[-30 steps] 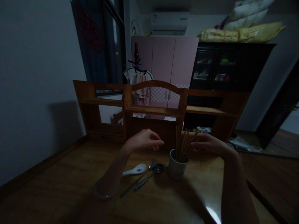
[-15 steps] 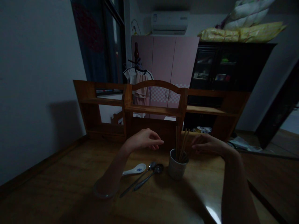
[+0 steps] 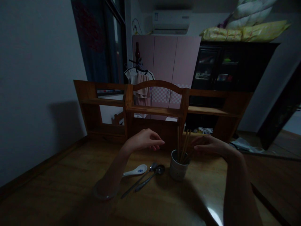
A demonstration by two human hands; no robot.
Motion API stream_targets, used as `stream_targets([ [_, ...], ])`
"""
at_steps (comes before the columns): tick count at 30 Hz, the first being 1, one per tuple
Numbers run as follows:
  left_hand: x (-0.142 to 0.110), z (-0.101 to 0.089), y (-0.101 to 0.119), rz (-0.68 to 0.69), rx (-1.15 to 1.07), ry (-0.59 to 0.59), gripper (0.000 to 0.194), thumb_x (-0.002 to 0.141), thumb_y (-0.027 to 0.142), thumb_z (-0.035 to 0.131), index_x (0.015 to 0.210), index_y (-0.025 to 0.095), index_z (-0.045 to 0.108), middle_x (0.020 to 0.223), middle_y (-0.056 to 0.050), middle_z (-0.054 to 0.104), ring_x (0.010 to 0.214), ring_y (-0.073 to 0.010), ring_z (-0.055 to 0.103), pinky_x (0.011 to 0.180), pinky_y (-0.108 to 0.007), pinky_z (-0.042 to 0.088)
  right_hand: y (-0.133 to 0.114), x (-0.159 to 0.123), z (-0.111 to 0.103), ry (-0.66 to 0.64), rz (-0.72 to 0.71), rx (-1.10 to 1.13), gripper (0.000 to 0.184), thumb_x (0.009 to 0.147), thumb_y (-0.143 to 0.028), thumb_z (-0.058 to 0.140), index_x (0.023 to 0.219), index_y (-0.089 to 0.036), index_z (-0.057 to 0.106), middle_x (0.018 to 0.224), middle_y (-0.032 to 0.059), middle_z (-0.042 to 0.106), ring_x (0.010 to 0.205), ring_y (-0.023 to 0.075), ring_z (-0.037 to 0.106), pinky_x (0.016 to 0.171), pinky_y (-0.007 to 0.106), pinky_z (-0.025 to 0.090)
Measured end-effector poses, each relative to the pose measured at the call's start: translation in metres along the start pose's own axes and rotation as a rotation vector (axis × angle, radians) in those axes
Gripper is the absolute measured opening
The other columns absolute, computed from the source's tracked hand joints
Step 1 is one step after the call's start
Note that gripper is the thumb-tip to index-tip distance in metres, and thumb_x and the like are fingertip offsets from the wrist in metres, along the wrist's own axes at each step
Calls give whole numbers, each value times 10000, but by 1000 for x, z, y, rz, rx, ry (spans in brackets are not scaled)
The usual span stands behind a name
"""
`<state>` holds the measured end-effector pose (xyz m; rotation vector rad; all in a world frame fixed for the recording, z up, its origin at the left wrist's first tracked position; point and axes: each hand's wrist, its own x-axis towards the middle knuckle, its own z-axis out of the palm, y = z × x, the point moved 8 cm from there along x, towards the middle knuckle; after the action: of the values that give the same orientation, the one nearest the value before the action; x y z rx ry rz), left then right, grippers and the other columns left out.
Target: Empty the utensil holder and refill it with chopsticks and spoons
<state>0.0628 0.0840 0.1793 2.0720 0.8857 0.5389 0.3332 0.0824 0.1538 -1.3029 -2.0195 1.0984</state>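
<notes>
A pale cup (image 3: 179, 171) stands upright on the wooden table (image 3: 188, 204), with several thin wooden chopsticks (image 3: 185, 146) sticking up out of it. Just right of the chopsticks is my right hand (image 3: 209, 145), its fingers bent and pinched together. A dim, thin line runs between the cup's rim and these fingertips; whether they grip a chopstick is too dark to tell. Left of the cup, my left hand (image 3: 147, 139) hovers with thumb and fingers closed and nothing visible in them. Below it lie a white soup spoon (image 3: 138, 170), a metal spoon (image 3: 151, 168) and a dark metal ladle-like spoon (image 3: 159, 170).
A wooden shelf rack (image 3: 155, 110) rises along the table's far edge, behind both hands. A wall (image 3: 42, 94) borders the table on the left. Farther back are a pink wardrobe (image 3: 164, 59), hanging clothes (image 3: 142, 84) and a dark cabinet (image 3: 225, 66).
My right hand has shifted slightly left, toward the chopsticks, and a faint line now shows between its fingertips and the cup. The left hand and the spoons keep their places.
</notes>
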Motion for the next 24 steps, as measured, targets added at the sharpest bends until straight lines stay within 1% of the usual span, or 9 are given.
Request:
stream_targets([
  [2, 0, -2, -1, -2, 3, 9, 499, 804, 565, 613, 1026, 125, 690, 870, -128, 722, 762, -208, 690, 646, -283, 520, -2, -5, -9, 71, -17, -39, 510, 794, -545, 726, 1146, -181, 670, 1032, 82, 683, 869, 271, 654, 687, 307, 535],
  [4, 1, -4, -3, 1, 8, 17, 446, 801, 516, 628, 1013, 129, 688, 871, -118, 723, 754, -200, 687, 628, -266, 512, -5, -12, -22, 168, -45, -109, 478, 816, -571, 688, 1115, -198, 690, 1030, 63, 685, 930, 280, 637, 746, 311, 521],
  [7, 8, -5, -16, -9, 71, 24, 318, 790, 402, 635, 950, 133, 696, 846, -93, 722, 735, -182, 677, 591, -230, 488, -10, -25, -48, 382, -63, -201, 472, 836, -610, 640, 1082, -213, 711, 1050, 48, 683, 995, 278, 609, 812, 299, 483],
  [10, 24, 1, -45, -99, 265, -5, 226, 729, 300, 661, 884, 145, 717, 776, -58, 709, 673, -162, 650, 548, -203, 447, -13, -43, -76, 693, -3, -220, 514, 835, -650, 611, 1059, -200, 720, 971, 56, 701, 904, 255, 630, 710, 273, 469],
  [13, 40, 23, -84, -246, 382, -160, 260, 632, 301, 753, 843, 152, 726, 755, -46, 697, 634, -163, 630, 539, -212, 431, -23, -70, -95, 1093, 22, -213, 520, 786, -669, 659, 979, -192, 737, 807, 55, 703, 731, 233, 639, 542, 253, 410],
  [15, 48, 39, -102, -299, 396, -233, 328, 542, 317, 818, 813, 156, 727, 749, -47, 697, 621, -177, 629, 545, -231, 441, -36, -87, -97, 1294, -34, -227, 492, 778, -655, 682, 945, -197, 742, 756, 47, 695, 680, 222, 636, 499, 243, 378],
  [18, 58, 61, -115, -321, 448, -295, 409, 449, 363, 864, 782, 169, 726, 778, -55, 703, 670, -214, 639, 572, -260, 455, -54, -102, -92, 1415, -166, -205, 450, 819, -617, 668, 935, -188, 737, 780, 51, 699, 666, 209, 634, 495, 235, 386],
  [21, 64, 82, -119, -288, 567, -340, 461, 434, 418, 863, 813, 195, 722, 876, -61, 713, 763, -237, 645, 613, -269, 463, -66, -111, -88, 1455, -251, -190, 398, 851, -566, 661, 913, -180, 738, 783, 52, 697, 647, 189, 624, 490, 224, 377],
  [24, 68, 97, -123, -291, 651, -371, 459, 443, 405, 859, 827, 200, 715, 946, -75, 709, 816, -244, 645, 635, -265, 468, -69, -114, -88, 1465, -268, -189, 349, 860, -525, 666, 907, -188, 744, 781, 46, 697, 651, 177, 622, 501, 217, 379],
])
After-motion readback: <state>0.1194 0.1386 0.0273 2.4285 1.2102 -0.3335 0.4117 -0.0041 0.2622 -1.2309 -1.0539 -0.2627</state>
